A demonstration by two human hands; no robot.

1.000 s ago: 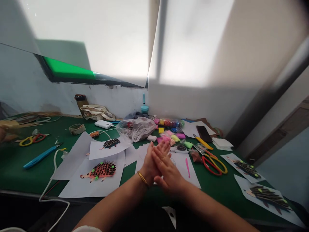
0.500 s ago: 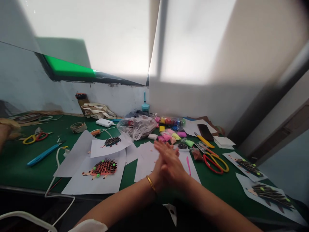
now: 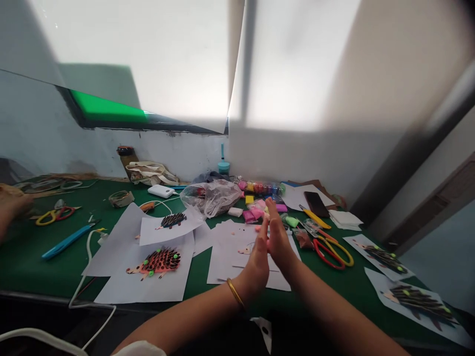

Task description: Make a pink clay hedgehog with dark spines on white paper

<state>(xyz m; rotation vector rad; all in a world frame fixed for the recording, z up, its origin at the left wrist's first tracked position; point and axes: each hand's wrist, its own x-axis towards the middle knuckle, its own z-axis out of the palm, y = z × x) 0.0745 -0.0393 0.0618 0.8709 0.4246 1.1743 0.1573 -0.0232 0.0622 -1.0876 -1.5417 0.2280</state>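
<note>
My left hand (image 3: 259, 262), with a gold bangle at the wrist, is pressed palm to palm against my right hand (image 3: 279, 242). The fingers of both hands are straight and held together, pointing up. A small pinkish bit shows between the palms, but what lies there is mostly hidden. Below and behind the hands are white sheets (image 3: 222, 247), the top one bearing a partly drawn hedgehog (image 3: 244, 250) with a pink face. Packets of coloured clay (image 3: 250, 215) lie just beyond the hands.
Hedgehog pictures lie at left (image 3: 159, 262) and right (image 3: 382, 256). Scissors (image 3: 334, 252), a yellow cutter (image 3: 315, 217) and a phone (image 3: 316, 203) are on the right. A blue cutter (image 3: 69, 241) and other scissors (image 3: 55, 215) lie left, near another person's hand (image 3: 13, 205).
My hands have gone from crossed, overlapping fingers to upright palms pressed together, uncovering the drawn hedgehog. The pink tool on the paper is now hidden. The other person's hand has shifted slightly.
</note>
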